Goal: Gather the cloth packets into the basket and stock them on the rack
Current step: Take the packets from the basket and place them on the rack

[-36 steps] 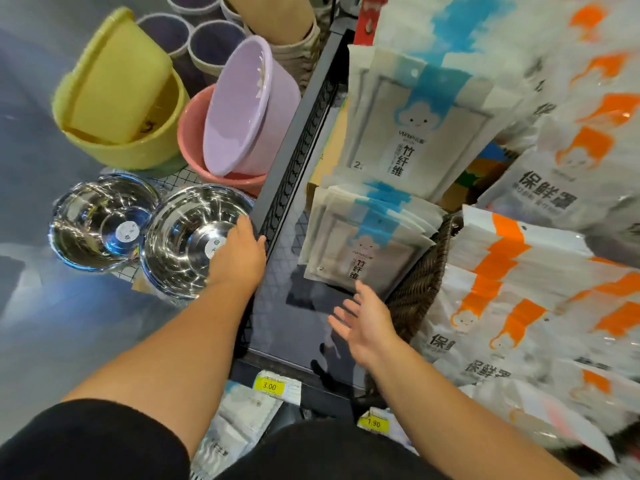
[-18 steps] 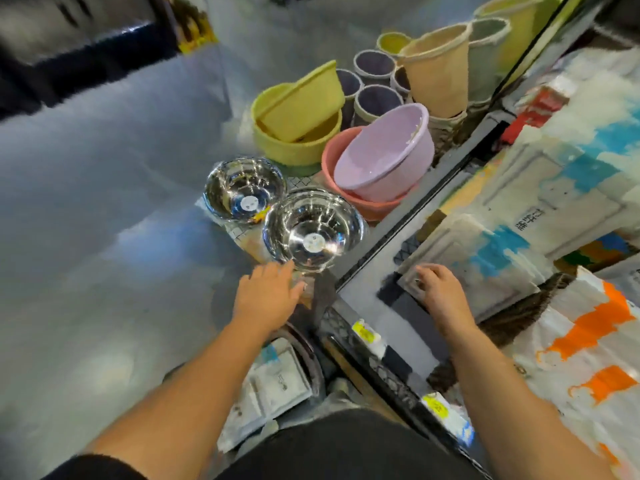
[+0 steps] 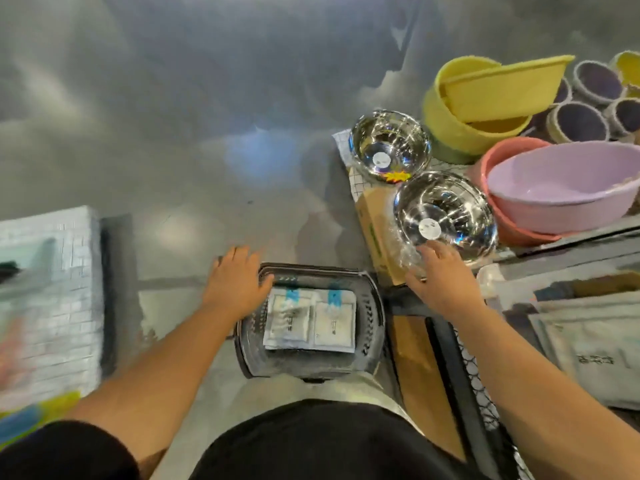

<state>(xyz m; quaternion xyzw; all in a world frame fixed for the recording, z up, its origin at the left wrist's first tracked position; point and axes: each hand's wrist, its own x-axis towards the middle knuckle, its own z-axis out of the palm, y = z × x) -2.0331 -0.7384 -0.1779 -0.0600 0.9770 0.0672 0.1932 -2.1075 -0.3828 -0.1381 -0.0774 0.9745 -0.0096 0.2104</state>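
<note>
I am resting my left hand [image 3: 239, 282], fingers loose, on the rim of the floor-standing basket [image 3: 375, 317] holding the packets [image 3: 330, 323], while my right hand [image 3: 443, 278], spread and empty, is hovering beside a bowl [image 3: 450, 206] that a careless swing might topple.

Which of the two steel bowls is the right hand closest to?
The steel bowl beside the pink basin; the right hand overlaps its near rim. The other bowl sits farther off by the yellow tub.

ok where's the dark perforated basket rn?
Head view, lower centre, on the floor: dark perforated basket beside the black rack, left hand at its left rim, white cloth packets inside.
</note>
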